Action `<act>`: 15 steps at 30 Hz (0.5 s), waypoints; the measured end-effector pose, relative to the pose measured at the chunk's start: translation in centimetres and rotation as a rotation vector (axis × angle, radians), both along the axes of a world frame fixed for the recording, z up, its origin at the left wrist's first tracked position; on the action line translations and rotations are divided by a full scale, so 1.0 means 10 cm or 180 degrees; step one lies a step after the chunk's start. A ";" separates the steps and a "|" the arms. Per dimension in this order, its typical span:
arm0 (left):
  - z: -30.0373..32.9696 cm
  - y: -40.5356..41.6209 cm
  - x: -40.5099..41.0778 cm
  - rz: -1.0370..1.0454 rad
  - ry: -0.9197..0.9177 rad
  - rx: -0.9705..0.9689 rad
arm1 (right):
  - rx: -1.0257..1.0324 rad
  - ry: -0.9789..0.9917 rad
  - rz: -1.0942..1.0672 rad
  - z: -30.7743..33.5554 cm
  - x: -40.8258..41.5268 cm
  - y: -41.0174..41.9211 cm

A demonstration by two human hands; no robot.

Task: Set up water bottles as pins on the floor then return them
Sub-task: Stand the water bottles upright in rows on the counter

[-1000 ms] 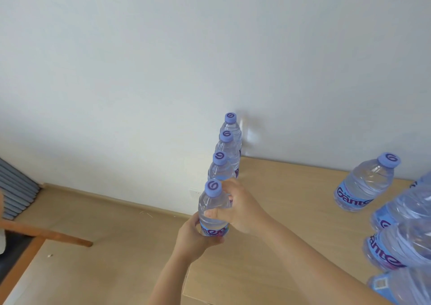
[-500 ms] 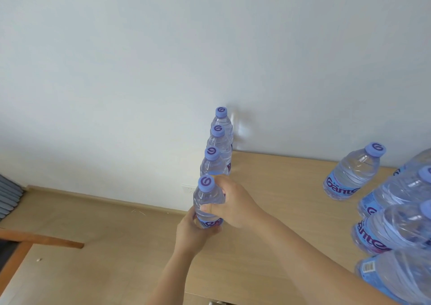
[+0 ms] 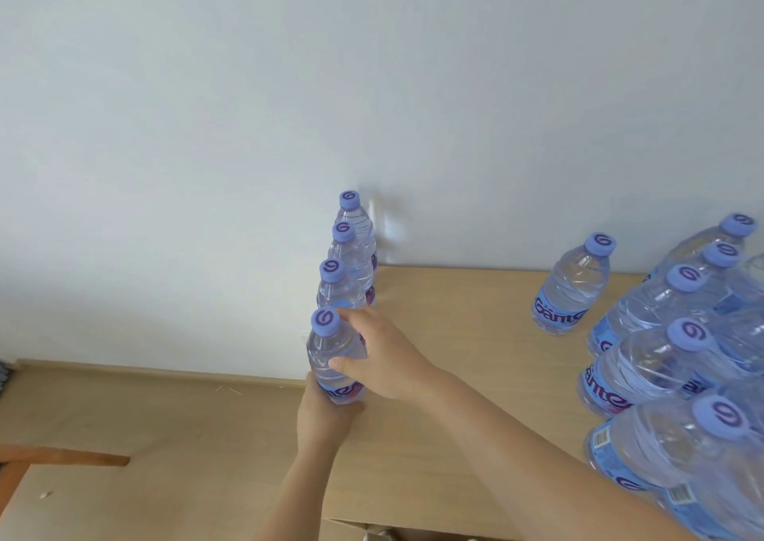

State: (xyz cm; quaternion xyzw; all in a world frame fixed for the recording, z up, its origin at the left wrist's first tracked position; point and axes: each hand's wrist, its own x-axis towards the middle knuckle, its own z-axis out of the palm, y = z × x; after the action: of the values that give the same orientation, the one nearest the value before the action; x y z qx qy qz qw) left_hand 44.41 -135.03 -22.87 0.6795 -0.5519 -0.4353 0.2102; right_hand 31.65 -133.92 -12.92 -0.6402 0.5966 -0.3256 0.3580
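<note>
A row of clear water bottles with blue caps stands along the left edge of a wooden surface [image 3: 454, 334], running toward the white wall. Both hands hold the nearest bottle [image 3: 330, 350], which stands upright at the front of the row. My left hand [image 3: 326, 412] grips its base from below and the left. My right hand [image 3: 380, 358] wraps its body from the right, thumb across the front. Behind it stand three more bottles [image 3: 351, 259] in line, the farthest against the wall.
A cluster of several bottles [image 3: 678, 334] crowds the right side of the surface, one [image 3: 574, 288] apart from the rest. The wooden floor [image 3: 144, 437] lies lower at left, with a chair's wooden part [image 3: 62, 456] near the left edge.
The view has shifted slightly so more of the right cluster shows. Both hands stay on the front bottle, which keeps its place at the end of the row.
</note>
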 end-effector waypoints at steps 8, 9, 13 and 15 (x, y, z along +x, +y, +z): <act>0.14 0.43 -0.51 -0.0984 -0.1015 0.0949 | -0.0004 -0.0137 -0.0600 0.22 -0.44 0.25; 0.19 0.43 -0.60 -0.1212 -0.0930 0.0919 | -0.0012 -0.0194 -0.0694 0.24 -0.51 0.30; 0.56 0.41 -1.01 -0.1969 -0.0656 0.0310 | 0.0082 -0.0326 -0.1112 0.31 -0.80 0.53; 0.76 0.47 -1.22 -0.2342 -0.0200 -0.0024 | 0.0088 -0.0417 -0.1380 0.35 -0.94 0.66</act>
State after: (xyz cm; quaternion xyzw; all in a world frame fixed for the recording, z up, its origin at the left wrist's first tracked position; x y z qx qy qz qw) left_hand 32.16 -130.37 -15.26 0.4479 -0.7671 -0.4587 0.0250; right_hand 22.22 -127.33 -9.42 -0.4695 0.7002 -0.4276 0.3264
